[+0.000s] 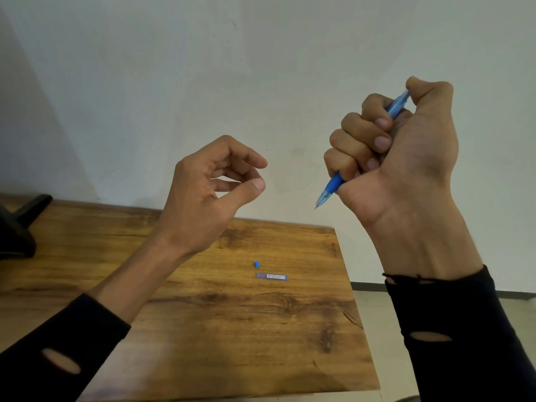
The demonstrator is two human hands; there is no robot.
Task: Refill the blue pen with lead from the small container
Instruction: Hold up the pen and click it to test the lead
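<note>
My right hand [397, 158] is raised above the table, fist wrapped around the blue pen [333, 188]. The pen's tip points down and to the left, and my thumb presses on its top end. My left hand [211, 184] hovers beside it at the left, fingers curled loosely with thumb and forefinger apart and nothing visible between them. On the wooden table [203, 329] below lie the small lead container [272, 276], flat on its side, and a small blue cap [256, 264] just behind it.
A black object [17, 227] stands at the table's far left edge. The table's right edge runs close to the container, with tiled floor [374, 329] beyond it. A pale wall is behind the table.
</note>
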